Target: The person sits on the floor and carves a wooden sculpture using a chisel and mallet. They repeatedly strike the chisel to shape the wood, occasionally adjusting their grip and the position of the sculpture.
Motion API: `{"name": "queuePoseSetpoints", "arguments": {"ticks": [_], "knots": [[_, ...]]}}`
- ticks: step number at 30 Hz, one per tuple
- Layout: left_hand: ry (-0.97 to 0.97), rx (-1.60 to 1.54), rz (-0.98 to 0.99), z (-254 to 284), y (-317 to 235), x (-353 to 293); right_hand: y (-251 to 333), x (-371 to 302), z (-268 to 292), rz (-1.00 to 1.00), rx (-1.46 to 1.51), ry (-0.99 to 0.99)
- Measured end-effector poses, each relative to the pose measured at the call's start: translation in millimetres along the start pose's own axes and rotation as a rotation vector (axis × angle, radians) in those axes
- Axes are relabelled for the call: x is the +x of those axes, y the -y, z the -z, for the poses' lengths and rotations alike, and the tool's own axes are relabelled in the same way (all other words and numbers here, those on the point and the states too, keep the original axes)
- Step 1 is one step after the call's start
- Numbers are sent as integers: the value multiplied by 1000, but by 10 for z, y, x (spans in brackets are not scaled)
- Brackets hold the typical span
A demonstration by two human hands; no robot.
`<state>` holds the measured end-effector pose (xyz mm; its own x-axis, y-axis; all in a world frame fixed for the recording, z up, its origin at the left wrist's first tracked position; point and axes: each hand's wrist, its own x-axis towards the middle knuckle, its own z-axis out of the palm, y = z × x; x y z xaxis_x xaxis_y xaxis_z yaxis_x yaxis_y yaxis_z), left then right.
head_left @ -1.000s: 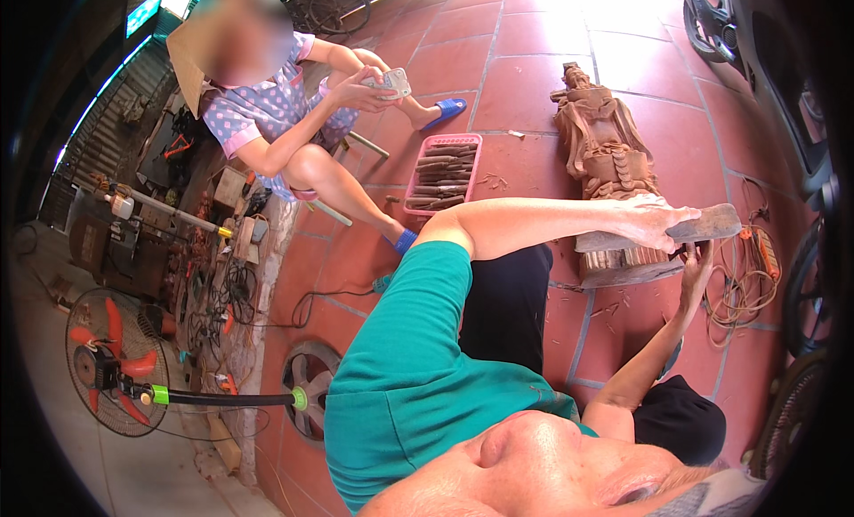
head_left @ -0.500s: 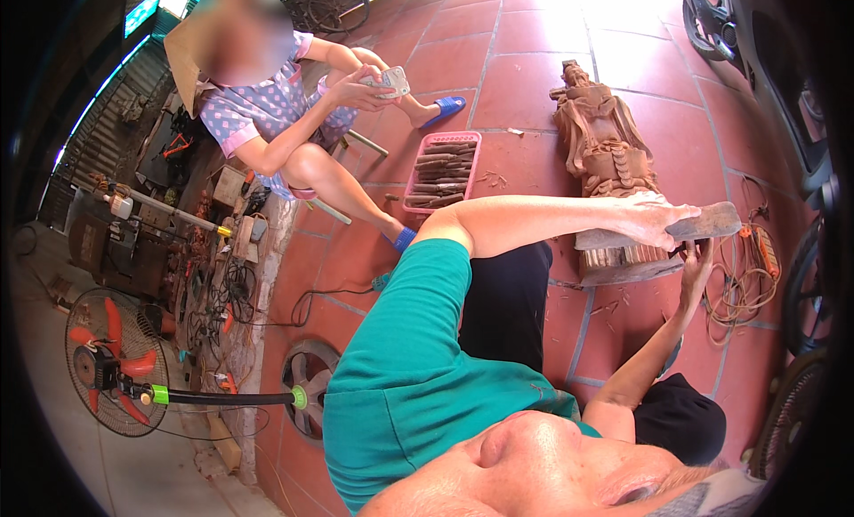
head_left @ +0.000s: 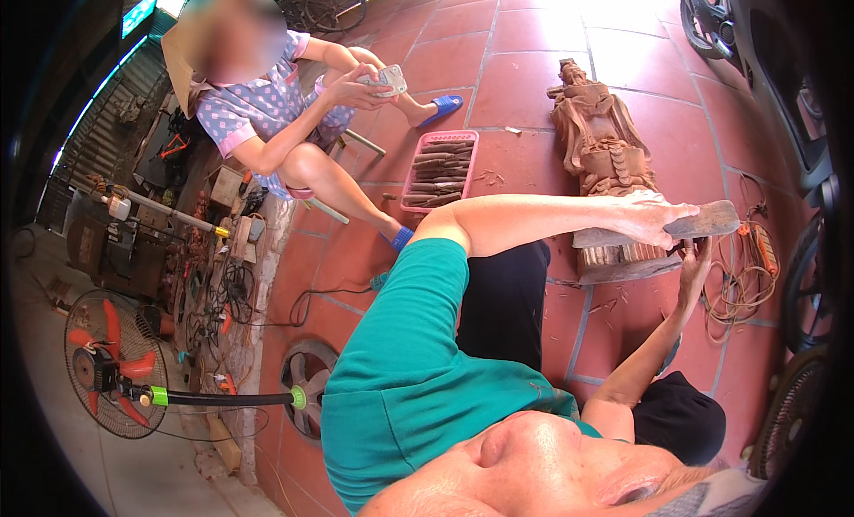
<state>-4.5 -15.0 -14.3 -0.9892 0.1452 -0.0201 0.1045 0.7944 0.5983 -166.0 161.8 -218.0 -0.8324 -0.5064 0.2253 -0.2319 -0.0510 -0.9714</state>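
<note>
- the flat grey-brown slab (head_left: pixel 709 221) lay crosswise in front of me, by the base of the carved wooden statue (head_left: pixel 607 157); its rounded end jutted past that base.
- my left hand (head_left: pixel 652 222) rested over the slab, fingers bent onto its top; how tightly they were closed i could not tell.
- my right hand (head_left: pixel 696 261) was just below the rounded end, fingers curled near a small dark piece (head_left: pixel 681 247); whether they gripped it was too hidden to tell.
- on my left, smooth red floor tiles (head_left: pixel 525 170) ran between the statue and the pink basket (head_left: pixel 448 134).
- on my right, a looped orange-tan cord (head_left: pixel 734 308) and a dark wheel (head_left: pixel 805 286) bounded the reach.
- the statue was all deep folds and ridges, its base rougher; slim brown sticks (head_left: pixel 442 172) filled the plastic basket, and wood shavings (head_left: pixel 605 308) littered the tiles.
</note>
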Motion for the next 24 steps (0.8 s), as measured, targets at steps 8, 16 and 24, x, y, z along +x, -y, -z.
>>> {"name": "queuePoseSetpoints", "arguments": {"ticks": [8, 16, 24], "knots": [[-93, -92, -67, -13, -10, -7, -60, 6, 14, 0, 51, 8], [-45, -55, -23, 36, -77, 15, 92, -43, -64, -33, 69, -51], [-30, -73, -30, 9, -41, 52, 88, -27, -26, 16, 46, -42]]}}
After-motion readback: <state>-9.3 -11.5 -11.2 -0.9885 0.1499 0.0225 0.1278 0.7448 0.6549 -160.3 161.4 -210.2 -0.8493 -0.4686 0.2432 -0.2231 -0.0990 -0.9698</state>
